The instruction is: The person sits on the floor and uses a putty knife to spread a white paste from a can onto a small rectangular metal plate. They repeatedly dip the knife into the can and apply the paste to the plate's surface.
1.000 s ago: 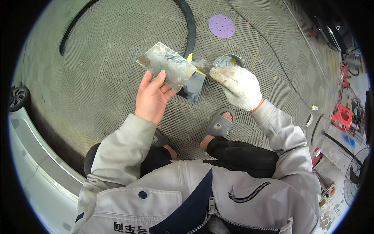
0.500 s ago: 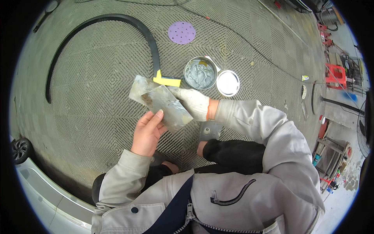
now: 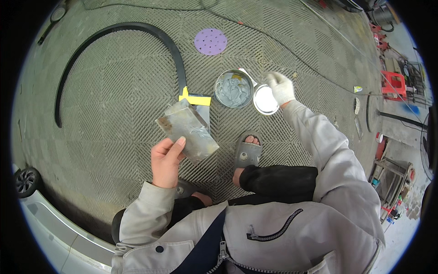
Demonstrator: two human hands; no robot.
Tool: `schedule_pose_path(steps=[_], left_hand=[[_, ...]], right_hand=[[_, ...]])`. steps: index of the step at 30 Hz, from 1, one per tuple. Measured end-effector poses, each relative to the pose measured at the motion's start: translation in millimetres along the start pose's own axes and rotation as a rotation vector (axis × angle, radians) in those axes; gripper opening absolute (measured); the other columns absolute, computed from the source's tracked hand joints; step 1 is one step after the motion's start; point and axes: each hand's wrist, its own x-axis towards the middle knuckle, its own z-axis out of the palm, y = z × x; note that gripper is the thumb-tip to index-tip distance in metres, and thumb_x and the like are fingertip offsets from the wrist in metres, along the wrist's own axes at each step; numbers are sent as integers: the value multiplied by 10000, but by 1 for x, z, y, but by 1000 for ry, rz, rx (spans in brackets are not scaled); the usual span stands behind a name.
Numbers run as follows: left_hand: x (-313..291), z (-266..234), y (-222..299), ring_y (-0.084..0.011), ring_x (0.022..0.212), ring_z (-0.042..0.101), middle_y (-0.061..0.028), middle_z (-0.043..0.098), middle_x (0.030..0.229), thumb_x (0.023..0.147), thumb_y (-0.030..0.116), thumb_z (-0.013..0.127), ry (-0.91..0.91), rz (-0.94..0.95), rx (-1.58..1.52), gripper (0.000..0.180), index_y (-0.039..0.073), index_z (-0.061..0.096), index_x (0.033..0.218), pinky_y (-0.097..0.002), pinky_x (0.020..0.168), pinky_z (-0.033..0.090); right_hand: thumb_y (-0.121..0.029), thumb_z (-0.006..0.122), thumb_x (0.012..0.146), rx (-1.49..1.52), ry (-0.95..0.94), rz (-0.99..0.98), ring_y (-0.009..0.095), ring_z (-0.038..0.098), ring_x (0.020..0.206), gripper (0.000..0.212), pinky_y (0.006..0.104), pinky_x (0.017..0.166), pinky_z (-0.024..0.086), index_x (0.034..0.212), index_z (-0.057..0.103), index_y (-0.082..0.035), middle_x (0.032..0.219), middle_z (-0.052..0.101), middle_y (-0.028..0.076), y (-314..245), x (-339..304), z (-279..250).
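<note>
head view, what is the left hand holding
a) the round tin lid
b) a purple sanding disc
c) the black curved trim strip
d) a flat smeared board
d: the bare left hand grips a flat smeared board, while the purple sanding disc, the round tin lid and the black curved trim strip all lie on the floor mat.

We found only one package: a round metal can that stood open on the grid floor, just ahead of the person's sandal. It was silver on the rim and filled with grey paste. Its round lid lay flat and touching it on the right side, shiny and pale inside. We could not see any label on the can. We saw no signs and no screens that we could make out.
</note>
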Motion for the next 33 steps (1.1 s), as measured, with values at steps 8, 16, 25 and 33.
schedule_pose_path(steps=[8, 16, 25, 33], left_hand=[[4, -8, 5, -194, 1090, 720, -80, 774, 1164, 1042, 82, 672, 20, -21, -96, 181, -24, 745, 1169, -361, 1001, 546], [7, -12, 4, -202, 1102, 731, -82, 776, 1179, 1035, 80, 683, 15, -35, -102, 183, -5, 744, 1185, -367, 1004, 554], [8, -16, -1, -214, 1115, 739, -98, 779, 1201, 1034, 66, 674, 22, -5, -157, 185, -7, 742, 1190, -369, 991, 567], [6, -13, 0, -206, 1047, 748, -113, 776, 1168, 1048, 69, 665, 62, 1, -107, 197, -42, 732, 1197, -369, 933, 601]], right_hand=[[-562, 609, 1004, -282, 24, 514, 450, 546, 1448, 867, 416, 1195, 427, 1533, 475, 111, 1485, 590, 364, 188, 27, 40], [-415, 616, 1031, 886, 51, 731, 329, 738, 975, 473, 443, 927, 576, 1156, 746, 22, 1156, 779, 171, 165, 34, 35], [-415, 679, 972, 69, -138, 196, 323, 743, 912, 423, 458, 870, 579, 1048, 776, -11, 1002, 791, 131, 9, -9, 0], [-221, 710, 877, -778, -427, -840, 366, 724, 801, 169, 487, 756, 594, 814, 725, -64, 859, 695, 130, -80, -41, 75]])
